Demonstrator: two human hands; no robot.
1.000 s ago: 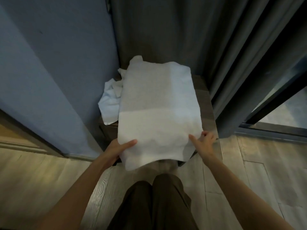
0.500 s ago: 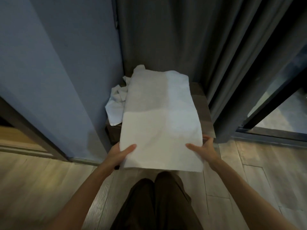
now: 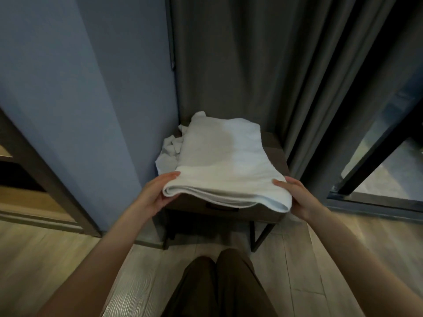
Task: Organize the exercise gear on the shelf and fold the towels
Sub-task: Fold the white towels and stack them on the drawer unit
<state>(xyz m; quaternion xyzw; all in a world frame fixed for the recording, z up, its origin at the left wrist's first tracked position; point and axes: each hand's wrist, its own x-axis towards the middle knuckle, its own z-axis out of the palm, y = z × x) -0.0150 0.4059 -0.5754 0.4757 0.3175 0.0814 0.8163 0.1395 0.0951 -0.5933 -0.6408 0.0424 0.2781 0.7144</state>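
Pinching its near corners with my left hand [image 3: 158,195] at 8 o'clock and right hand [image 3: 295,197] at 4, I am settling the folded towel [image 3: 224,161] on the surface [image 3: 273,145]; I am judging its layers need evening before flattening, clear of the crumpled towel [image 3: 168,152] at 10.

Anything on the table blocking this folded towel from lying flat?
Yes: a crumpled towel lies at the far-left corner of the table, partly under the left edge of the folded towel. Nothing else visible does.
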